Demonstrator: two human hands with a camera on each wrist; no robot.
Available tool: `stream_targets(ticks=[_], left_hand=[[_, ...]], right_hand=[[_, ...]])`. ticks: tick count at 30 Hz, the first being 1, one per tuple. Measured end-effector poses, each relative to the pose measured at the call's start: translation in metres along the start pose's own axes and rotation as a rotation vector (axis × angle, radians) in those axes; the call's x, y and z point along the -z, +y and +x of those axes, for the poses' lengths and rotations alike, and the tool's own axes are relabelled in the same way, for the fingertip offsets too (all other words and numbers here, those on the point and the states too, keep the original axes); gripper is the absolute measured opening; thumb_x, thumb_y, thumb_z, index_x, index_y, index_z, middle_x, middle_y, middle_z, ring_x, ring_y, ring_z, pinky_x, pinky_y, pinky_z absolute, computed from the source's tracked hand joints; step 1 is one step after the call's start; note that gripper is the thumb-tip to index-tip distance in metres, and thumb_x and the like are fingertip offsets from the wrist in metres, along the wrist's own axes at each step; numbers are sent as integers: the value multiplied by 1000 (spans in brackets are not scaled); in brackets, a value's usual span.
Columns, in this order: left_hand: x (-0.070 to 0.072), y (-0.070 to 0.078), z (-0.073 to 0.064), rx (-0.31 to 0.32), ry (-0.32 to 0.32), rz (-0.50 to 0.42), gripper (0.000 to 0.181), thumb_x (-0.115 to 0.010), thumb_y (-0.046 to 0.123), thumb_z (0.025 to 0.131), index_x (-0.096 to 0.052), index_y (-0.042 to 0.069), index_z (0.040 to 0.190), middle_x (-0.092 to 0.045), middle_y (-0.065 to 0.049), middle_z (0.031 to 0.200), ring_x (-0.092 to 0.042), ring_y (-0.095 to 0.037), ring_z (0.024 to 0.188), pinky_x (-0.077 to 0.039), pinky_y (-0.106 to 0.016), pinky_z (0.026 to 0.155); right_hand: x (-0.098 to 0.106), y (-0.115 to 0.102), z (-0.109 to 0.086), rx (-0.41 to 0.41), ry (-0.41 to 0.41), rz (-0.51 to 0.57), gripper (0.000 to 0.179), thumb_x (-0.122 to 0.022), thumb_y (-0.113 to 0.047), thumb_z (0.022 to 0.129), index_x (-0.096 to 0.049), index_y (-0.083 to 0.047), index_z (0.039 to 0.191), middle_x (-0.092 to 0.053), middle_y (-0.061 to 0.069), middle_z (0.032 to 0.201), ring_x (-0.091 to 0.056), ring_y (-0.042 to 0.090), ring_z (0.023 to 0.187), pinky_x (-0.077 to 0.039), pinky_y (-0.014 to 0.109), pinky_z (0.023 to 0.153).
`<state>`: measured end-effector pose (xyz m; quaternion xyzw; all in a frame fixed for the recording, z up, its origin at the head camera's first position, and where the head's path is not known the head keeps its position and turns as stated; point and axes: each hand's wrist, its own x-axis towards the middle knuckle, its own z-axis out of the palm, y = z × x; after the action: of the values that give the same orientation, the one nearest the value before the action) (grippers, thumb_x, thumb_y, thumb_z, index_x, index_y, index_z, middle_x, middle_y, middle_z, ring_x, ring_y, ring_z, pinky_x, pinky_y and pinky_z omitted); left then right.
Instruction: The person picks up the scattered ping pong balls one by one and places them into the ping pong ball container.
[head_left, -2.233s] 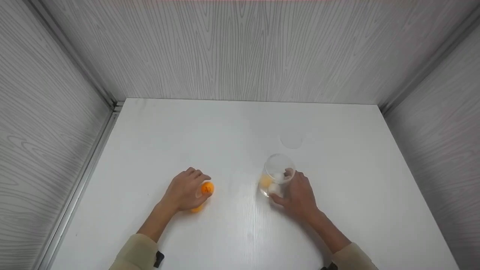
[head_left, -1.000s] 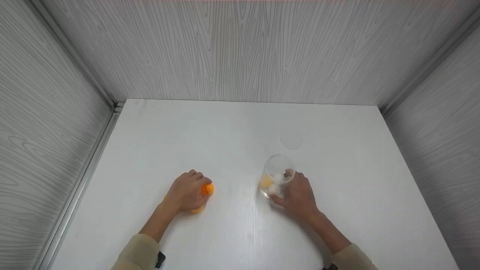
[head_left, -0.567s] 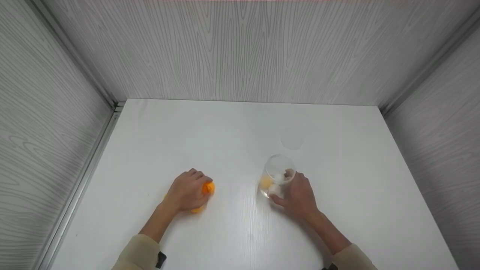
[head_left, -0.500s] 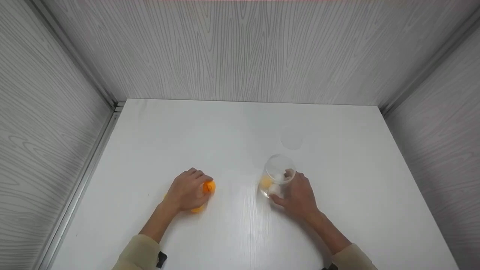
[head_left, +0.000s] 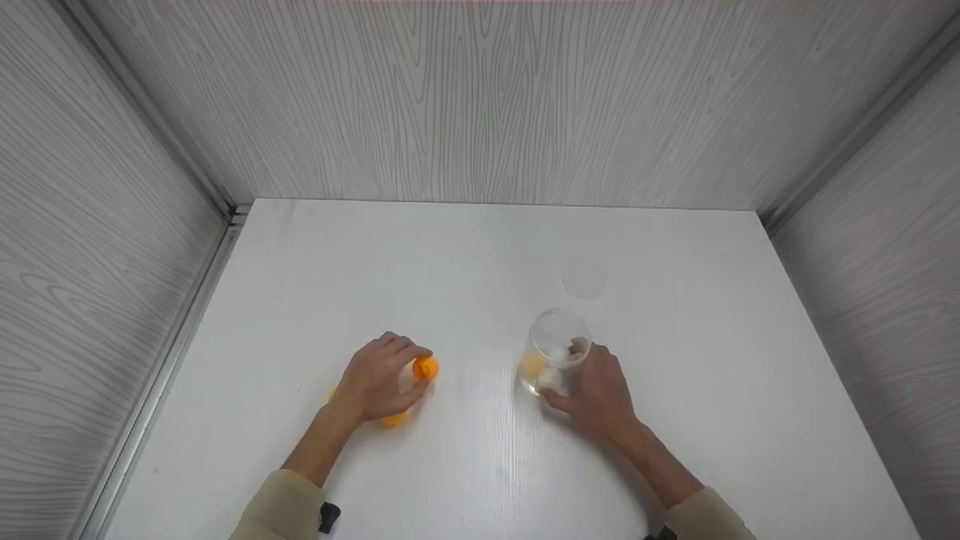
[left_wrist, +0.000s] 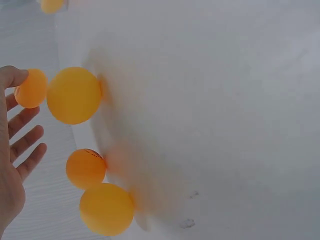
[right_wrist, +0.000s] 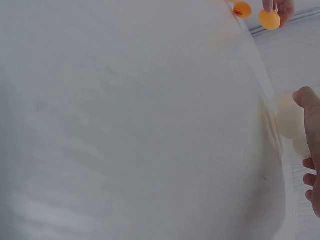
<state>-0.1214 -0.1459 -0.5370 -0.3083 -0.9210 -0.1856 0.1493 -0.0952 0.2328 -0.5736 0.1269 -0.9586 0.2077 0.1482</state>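
Observation:
My left hand (head_left: 375,379) pinches an orange ping-pong ball (head_left: 426,367) between thumb and fingertips, left of the table's middle. In the left wrist view the held ball (left_wrist: 31,89) appears clear of the tabletop, the other fingers spread loosely. Several more orange balls (left_wrist: 74,95) lie on the table beneath and beside this hand, mostly hidden by it in the head view. My right hand (head_left: 600,390) grips an upright clear container (head_left: 559,322), thumb in front and fingers behind. Inside it sit white balls (right_wrist: 291,120) and an orange ball (head_left: 532,364).
A thin clear disc (head_left: 583,276) lies flat on the white table (head_left: 420,262), behind the container. Grey wood-grain panels (head_left: 480,97) rise at the back and on both sides of the table.
My left hand has closed on the orange ball and moved it slightly forward and to the right. The right hand and the container have stayed in place.

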Motion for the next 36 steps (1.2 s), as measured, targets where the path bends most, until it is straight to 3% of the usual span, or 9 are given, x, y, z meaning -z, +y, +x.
stream_targets(ticks=[10, 23, 36], left_hand=[[2, 10, 7, -20, 36, -29, 32, -83, 31, 83, -77, 19, 113, -77, 3, 102, -67, -19, 98, -62, -33, 87], [2, 25, 20, -52, 35, -51, 32, -81, 34, 86, -76, 20, 115, -77, 3, 104, -67, -19, 98, -62, -32, 86], [4, 45, 48, -93, 39, -91, 33, -80, 36, 87, -76, 20, 115, -77, 2, 107, -67, -19, 100, -62, -32, 88]], right_hand=[[3, -2, -1, 16, 14, 34, 90, -91, -50, 72, -51, 0, 137, -67, 16, 119, -61, 32, 103, -55, 49, 92], [2, -2, 1, -7, -6, 35, 88, -90, -51, 72, -53, 0, 134, -66, 16, 115, -60, 32, 100, -54, 48, 91], [4, -3, 3, -29, -30, 47, 88, -91, -49, 71, -53, -2, 134, -66, 14, 117, -59, 31, 102, -52, 48, 94]])
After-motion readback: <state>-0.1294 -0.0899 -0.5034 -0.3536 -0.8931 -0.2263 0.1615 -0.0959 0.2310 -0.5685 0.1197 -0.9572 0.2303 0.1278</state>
